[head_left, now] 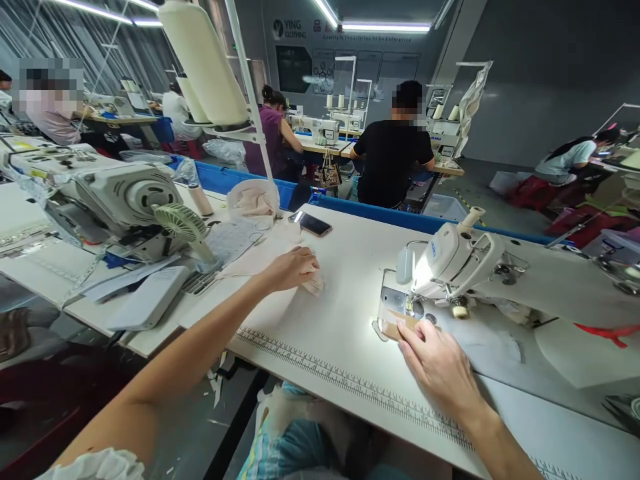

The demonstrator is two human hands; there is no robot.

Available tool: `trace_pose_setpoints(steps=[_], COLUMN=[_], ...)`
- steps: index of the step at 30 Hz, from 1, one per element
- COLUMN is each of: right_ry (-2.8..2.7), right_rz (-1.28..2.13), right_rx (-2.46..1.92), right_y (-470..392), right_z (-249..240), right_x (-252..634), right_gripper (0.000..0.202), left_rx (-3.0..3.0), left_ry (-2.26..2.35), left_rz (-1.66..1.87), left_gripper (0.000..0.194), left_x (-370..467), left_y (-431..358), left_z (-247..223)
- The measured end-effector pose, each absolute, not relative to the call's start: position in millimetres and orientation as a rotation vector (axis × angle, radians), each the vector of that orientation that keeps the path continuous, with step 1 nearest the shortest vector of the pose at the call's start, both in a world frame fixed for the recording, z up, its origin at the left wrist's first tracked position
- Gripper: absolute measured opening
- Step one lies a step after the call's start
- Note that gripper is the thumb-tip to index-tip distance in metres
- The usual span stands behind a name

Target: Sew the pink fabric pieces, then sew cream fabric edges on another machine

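Head view: wall sign (290,29) reads "YING CLOTHING".

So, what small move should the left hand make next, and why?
Probably bring the cloth piece under the left hand across to the sewing machine: the right hand already rests by the lit needle plate.
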State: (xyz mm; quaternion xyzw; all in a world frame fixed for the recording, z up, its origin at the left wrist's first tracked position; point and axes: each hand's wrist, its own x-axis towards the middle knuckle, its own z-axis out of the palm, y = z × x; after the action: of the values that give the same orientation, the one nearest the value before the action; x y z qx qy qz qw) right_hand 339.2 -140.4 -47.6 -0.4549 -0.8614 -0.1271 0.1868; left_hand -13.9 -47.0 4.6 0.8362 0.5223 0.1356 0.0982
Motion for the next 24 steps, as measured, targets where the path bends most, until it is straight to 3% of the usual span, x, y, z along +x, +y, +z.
trace_pose_setpoints(steps=[4,11,16,21,24], right_ry=[-2.441,-2.408,-2.398,-2.387,-2.388], right_rz=[-0.377,-0.396,-0.408,-0.401,-0.404], right_rx=[-1.262,-1.271,-1.272,-1.283,-1.283], right_y=[-140,-142,-142,-142,-142], right_z=[-48,-49,-49,-51,-50], right_x=[339,339,338,338,339], right_gripper=[0.039,0.039,0.04,0.039,0.039], left_rx=[2.527,2.524,2.492,2.581,2.616], left_ry=[1.42,1.359,1.271,1.119,0.99], left_rz=[0.24,0.336,0.523,0.693,0.609], left_gripper=[0.022,0.007,0.025,0.023,0.023], left_x=[-32,-33,-46,-40,-19], left_y=[-36,-30,-23,-37,-57], left_z=[6,-4,3,15,6])
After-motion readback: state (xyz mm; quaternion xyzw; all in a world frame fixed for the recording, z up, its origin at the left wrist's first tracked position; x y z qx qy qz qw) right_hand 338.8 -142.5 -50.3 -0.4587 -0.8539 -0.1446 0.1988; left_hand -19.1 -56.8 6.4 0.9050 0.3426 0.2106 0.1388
